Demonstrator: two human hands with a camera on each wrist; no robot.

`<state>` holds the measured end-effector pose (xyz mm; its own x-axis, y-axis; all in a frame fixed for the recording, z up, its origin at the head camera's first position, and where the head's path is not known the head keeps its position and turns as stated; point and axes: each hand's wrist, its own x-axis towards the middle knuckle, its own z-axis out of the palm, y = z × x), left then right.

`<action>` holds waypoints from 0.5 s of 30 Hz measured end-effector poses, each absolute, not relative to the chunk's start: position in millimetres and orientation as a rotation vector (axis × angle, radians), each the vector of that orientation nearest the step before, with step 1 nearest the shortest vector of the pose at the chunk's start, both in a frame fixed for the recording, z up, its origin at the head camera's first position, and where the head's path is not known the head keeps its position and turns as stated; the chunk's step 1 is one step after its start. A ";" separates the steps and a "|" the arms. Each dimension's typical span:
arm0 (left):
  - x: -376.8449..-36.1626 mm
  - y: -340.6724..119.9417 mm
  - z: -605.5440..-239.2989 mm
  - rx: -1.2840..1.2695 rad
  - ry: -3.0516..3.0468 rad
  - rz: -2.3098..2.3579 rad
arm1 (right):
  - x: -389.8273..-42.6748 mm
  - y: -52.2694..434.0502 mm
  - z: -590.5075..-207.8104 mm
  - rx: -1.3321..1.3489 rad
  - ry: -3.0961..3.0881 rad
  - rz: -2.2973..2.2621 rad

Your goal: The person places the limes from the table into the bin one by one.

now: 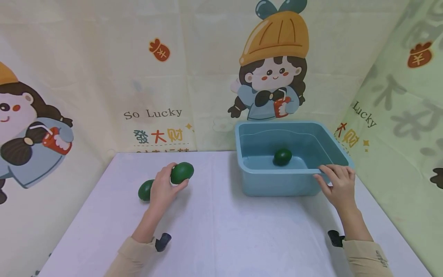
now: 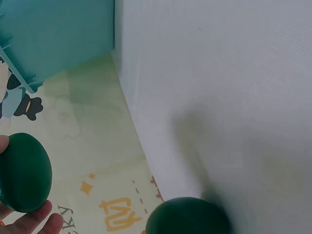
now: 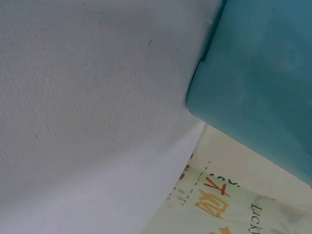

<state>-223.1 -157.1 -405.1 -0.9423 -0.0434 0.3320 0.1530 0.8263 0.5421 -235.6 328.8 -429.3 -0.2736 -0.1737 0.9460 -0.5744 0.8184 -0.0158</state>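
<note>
Meanwhile, the left hand (image 1: 164, 188) held a smooth dark green egg-shaped fruit, like an avocado (image 1: 182, 172), with the fingers curled round its near side and the thumb beneath it; the fruit sat raised just above the white cloth-covered table (image 1: 221, 223). Just to the left of that hand, a second dark green egg-shaped fruit (image 1: 145, 190) lay on the cloth, partly hidden behind the wrist. From the left wrist camera the held fruit (image 2: 23, 172) showed at the lower left with fingertips (image 2: 34, 219) under it, and the second fruit (image 2: 187, 216) sat at the bottom edge, resting on the cloth. The right hand (image 1: 337, 184) gripped the near right rim of a rectangular teal plastic basin (image 1: 277, 181), its fingers hooked over the edge and the thumb against the outer wall. Inside the basin a third dark green egg-shaped fruit (image 1: 282, 157) lay on the bottom, near the middle, well apart from the walls. The right wrist camera showed only the basin's outer corner (image 3: 258, 83) standing on the cloth, with no fingers in sight. Behind the table hung a cream cartoon-printed backdrop (image 1: 155, 77), showing a girl in a yellow hat and the words "So Lucky". Both forearms wore beige sleeves (image 1: 133, 257).
</note>
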 end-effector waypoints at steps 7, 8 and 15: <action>-226.6 -143.5 -402.1 -0.130 -2.639 -0.836 | -235.6 329.3 -430.0 0.565 -1.839 0.432; -227.1 -141.5 -401.6 -0.136 -2.635 -0.837 | -235.6 329.2 -430.1 0.562 -1.838 0.433; -231.1 -127.4 -397.1 -0.181 -2.613 -0.827 | -234.9 328.5 -428.5 0.562 -1.833 0.440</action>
<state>-231.1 -127.4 -397.1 -0.9146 0.0049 0.4043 0.2366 0.8174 0.5253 -234.9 328.5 -428.5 -0.2727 -0.1625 0.9483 -0.5754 0.8175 -0.0254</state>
